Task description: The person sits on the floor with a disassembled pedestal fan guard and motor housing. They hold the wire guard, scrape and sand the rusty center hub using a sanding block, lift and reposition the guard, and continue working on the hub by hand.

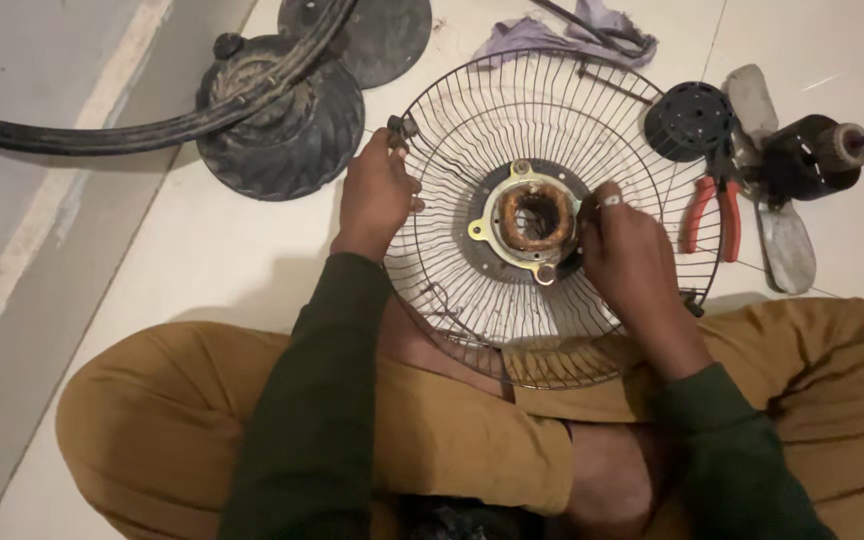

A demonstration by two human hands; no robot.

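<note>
A round wire fan guard [472, 150] is seen in the middle of the frame, resting partly on the floor and partly on the crossed legs of a seated person in mustard trousers [172, 410]. At the guard's centre a motor stator [534, 217] is mounted: a ring of copper-brown winding set in a pale yellowish metal bracket. The left hand [374, 195] is placed at the guard's left rim, its fingers curled closed around the wire edge near a small clip. The right hand [629, 250] is laid on the guard just right of the stator, its fingers bent and touching the bracket's edge; whether something small is pinched between them cannot be told. A ring is worn on one finger of that hand. Both forearms are covered by dark green sleeves [312, 420]. In the upper left of the frame a dark round fan base [282, 125] is crossed by a thick black curved tube [132, 130]. At the upper right, red-handled pliers [712, 215] are lying beside a black perforated cap [690, 120], a dark motor body [812, 155] with a shaft, and pale fan blades [787, 245]. A purple cloth [552, 35] is bunched at the top centre, just beyond the guard.
</note>
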